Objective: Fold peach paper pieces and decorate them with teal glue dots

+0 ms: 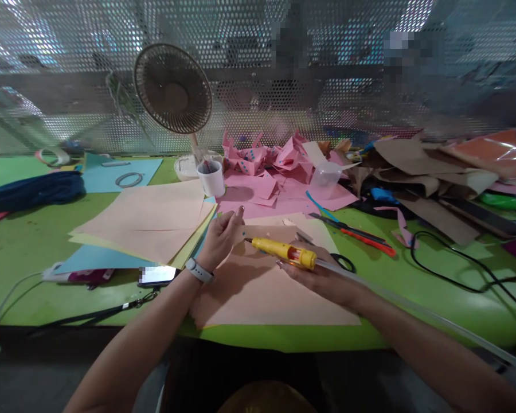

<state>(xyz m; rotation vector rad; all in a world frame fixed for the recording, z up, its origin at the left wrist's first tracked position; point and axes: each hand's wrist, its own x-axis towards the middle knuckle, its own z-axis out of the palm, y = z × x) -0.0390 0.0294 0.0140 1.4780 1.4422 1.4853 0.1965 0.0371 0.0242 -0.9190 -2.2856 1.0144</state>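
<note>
My right hand (316, 275) holds a yellow hot glue gun (279, 250), its narrow tip pointing left. Below it lie sheets of peach paper (258, 298) near the table's front edge, with a smaller peach piece (269, 232) on top. A tiny blue dot (243, 233) shows just beyond the gun's tip. My left hand (219, 238), with a pale watch band at the wrist, is closed at the left edge of the paper, thumb up. What its fingers grip, if anything, is hidden.
Stacked coloured sheets (150, 212) lie left, beside a phone (157, 276). Behind stand a white cup (211, 179), a fan (173, 89) and folded pink paper pieces (251, 158). An orange-handled cutter (367, 241), black cable (451, 281) and brown paper (406, 158) lie right.
</note>
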